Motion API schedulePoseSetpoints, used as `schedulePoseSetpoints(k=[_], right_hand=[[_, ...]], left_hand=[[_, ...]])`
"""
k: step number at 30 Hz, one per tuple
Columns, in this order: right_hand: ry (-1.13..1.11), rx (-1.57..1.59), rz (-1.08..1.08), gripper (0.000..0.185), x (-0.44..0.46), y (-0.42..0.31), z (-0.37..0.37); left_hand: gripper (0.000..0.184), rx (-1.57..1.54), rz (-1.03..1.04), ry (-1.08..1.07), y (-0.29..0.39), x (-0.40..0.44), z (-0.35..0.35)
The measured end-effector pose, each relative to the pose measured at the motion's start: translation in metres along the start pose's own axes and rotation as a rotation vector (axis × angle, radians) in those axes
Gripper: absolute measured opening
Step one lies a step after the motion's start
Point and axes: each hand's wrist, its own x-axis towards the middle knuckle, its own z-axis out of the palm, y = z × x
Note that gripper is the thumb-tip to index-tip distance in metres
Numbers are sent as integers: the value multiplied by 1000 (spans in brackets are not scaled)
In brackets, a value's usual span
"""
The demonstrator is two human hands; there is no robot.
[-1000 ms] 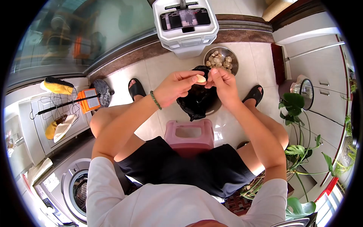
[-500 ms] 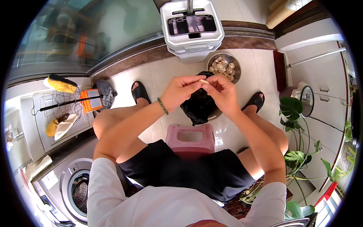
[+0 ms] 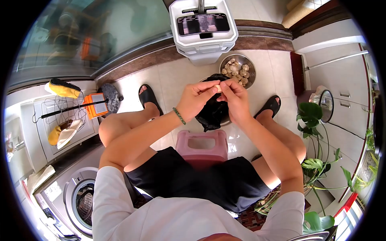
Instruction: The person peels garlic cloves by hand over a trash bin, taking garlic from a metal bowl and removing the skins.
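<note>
A small pale garlic clove (image 3: 218, 87) is pinched between the fingertips of both hands. My left hand (image 3: 196, 97), with a green bead bracelet at its wrist, closes on it from the left. From the other side my right hand (image 3: 235, 96) grips it with thumb and forefinger. Both hands are above a black plastic bag (image 3: 211, 115), which sits in a round container mostly covered by it. Just beyond my right hand, several garlic bulbs (image 3: 237, 71) lie in a metal bowl (image 3: 253, 70) on the floor.
A pink plastic stool (image 3: 202, 150) stands between my knees. At the far side is a white-grey bucket (image 3: 205, 50) with a phone (image 3: 203, 24) on top. A shoe rack (image 3: 68, 110) and washing machine (image 3: 82, 201) are left; a leafy plant (image 3: 311, 116) is right.
Both hands stay together above the bag, with small shifts of the fingers around the clove. My left wrist has moved slightly to the right. The view has shifted a little.
</note>
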Motion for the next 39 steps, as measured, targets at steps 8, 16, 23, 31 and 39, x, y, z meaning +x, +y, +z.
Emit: schedulePoseSetpoints(k=[8, 16, 23, 31, 39], right_hand=[[-6, 41, 159, 20, 0, -12, 3], [-57, -145, -2, 22, 6, -1, -7], [-135, -285, -281, 9, 6, -13, -1], [-69, -103, -101, 12, 8, -10, -3], [-140, -136, -57, 13, 10, -14, -1]], left_hand=[[30, 114, 155, -66, -1, 2, -4], [30, 99, 207, -91, -8, 7, -7], [29, 19, 20, -49, 5, 7, -12], [21, -163, -86, -51, 4, 3, -6], [16, -213, -125, -53, 1, 6, -5]])
